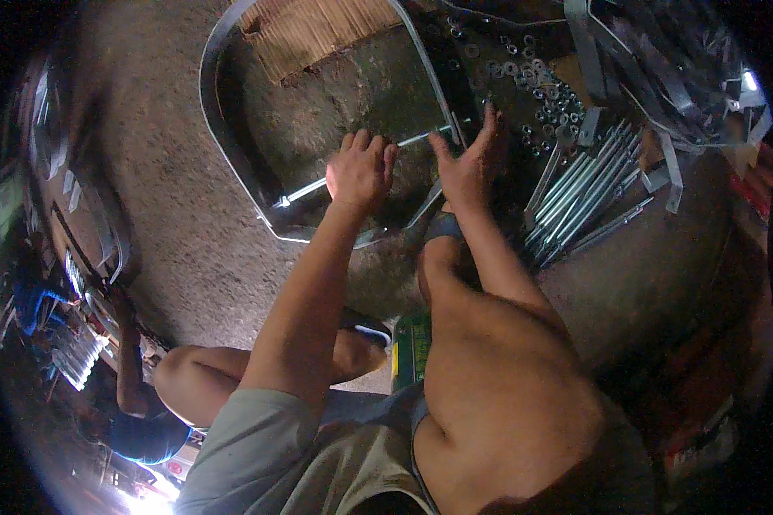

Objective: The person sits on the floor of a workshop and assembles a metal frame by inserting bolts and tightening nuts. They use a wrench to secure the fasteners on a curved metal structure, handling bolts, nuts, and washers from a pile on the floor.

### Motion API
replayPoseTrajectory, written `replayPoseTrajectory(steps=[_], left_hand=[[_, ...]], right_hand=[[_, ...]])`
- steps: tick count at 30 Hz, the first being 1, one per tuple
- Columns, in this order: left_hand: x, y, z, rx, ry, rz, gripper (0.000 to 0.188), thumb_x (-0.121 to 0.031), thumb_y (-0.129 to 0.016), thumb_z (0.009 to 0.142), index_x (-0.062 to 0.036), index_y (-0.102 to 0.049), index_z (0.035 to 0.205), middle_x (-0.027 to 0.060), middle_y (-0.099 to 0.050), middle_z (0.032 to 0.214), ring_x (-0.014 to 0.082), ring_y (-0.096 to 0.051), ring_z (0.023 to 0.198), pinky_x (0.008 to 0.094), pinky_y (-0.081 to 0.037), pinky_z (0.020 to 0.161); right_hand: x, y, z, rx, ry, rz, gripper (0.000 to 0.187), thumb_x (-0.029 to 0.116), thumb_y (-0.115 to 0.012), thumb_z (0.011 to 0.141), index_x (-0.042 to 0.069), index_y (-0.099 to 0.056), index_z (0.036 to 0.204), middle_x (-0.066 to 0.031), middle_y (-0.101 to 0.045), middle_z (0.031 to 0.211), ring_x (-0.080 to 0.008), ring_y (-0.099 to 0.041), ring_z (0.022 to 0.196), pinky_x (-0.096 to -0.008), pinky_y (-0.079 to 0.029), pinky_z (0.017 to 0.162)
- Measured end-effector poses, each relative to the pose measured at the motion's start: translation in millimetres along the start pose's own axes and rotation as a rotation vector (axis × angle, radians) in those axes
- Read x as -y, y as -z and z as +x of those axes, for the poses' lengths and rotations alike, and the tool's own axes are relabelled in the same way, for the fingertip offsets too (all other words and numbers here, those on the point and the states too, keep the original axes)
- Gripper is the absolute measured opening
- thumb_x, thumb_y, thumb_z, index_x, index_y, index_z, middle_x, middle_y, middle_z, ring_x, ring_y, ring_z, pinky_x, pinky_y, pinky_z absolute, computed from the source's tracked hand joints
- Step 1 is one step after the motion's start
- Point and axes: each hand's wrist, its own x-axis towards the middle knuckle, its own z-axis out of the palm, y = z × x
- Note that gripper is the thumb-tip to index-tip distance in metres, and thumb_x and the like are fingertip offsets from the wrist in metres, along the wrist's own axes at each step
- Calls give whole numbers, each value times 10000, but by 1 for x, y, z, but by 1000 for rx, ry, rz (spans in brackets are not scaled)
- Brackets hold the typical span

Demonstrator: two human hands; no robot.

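A bent metal band [204, 81] forms a rounded loop on the ground in front of me. A thin metal rod [307, 190] runs across the loop, passing through both of its sides, with a nut [282, 202] near its left end. My left hand [361, 172] is closed around the middle of the rod. Beside the rod's right end is my right hand [468, 167], with thumb and forefinger spread apart close to the band's right side. Its other fingers are partly hidden, and I see nothing held in it.
Loose nuts and washers [558, 107] lie right of the loop. Nearer are a wrench [544, 176] and a bundle of rods [588, 193]. Bent metal strips [631, 47] pile up at far right. Cardboard [318, 34] lies at the loop's far end. Another person [142, 429] is at left.
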Motion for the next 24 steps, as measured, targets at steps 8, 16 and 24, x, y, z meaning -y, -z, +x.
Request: replayPoseTrajectory(steps=[8,16,24], left_hand=[[3,-5,-3,-16,-15,-1,281,-365,-534,993,-118,-661,1036,130,-607,1064,353,-603,1024,481,-543,795],[2,-5,-3,-3,-26,-12,276,-346,-532,993,-94,-640,1019,149,-609,1033,369,-603,1013,491,-534,773],[2,-6,-2,-34,-42,-13,270,-341,-548,984,-85,-631,973,148,-607,1033,367,-608,991,489,-537,773]], right_hand=[[-3,4,-2,-29,59,42,640,33,-645,737,4,-432,1340,-282,-419,1432,-448,-372,1375,-541,-270,1163],[-14,2,-2,-12,9,86,715,75,-698,756,13,-399,1402,-294,-408,1453,-451,-354,1397,-535,-258,1181],[-20,7,-2,1,48,69,726,68,-715,751,8,-408,1406,-277,-393,1467,-442,-359,1393,-521,-274,1170]])
